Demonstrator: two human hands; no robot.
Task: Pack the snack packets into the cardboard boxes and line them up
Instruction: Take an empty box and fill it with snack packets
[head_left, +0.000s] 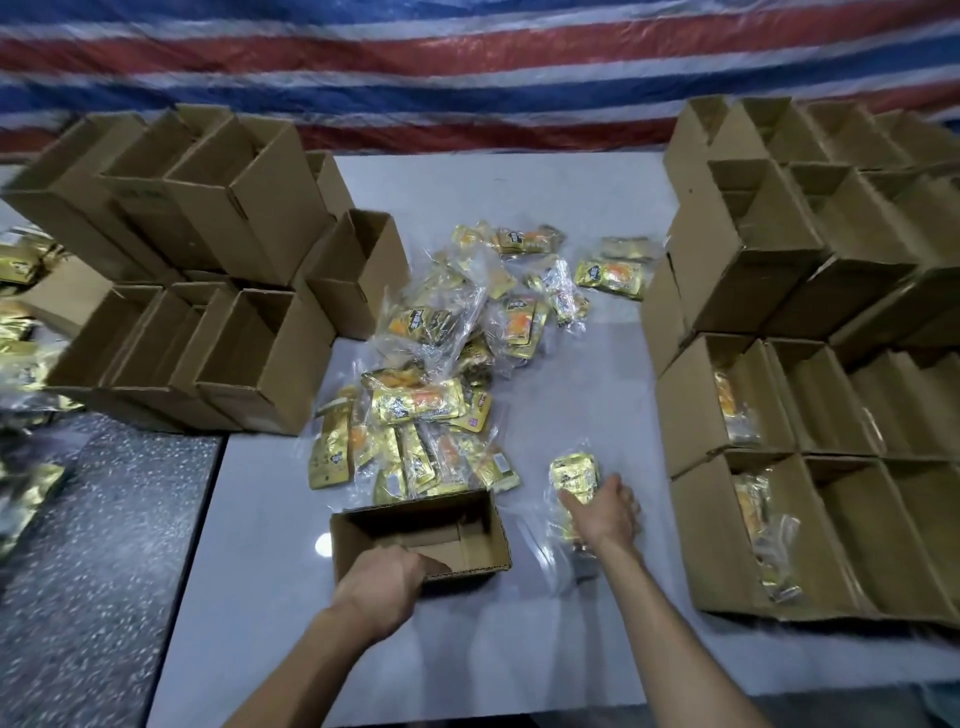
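With our left hand (382, 584) gripping the open brown cardboard box (421, 535) and our right hand (605, 512) closing on 1 gold snack packet (574, 470), its slippery clear wrap may slip free.

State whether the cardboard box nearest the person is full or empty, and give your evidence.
Empty. The cardboard box, held at its near edge by the left hand, shows only bare brown bottom flaps; no packets lie inside.

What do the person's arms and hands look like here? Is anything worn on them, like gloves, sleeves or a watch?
Both arms are bare up to the frame's lower edge: no sleeves show. The left hand and the right hand wear no gloves. No watch, bracelet or ring can be seen on either wrist or on the visible fingers. No markings show on the forearms.
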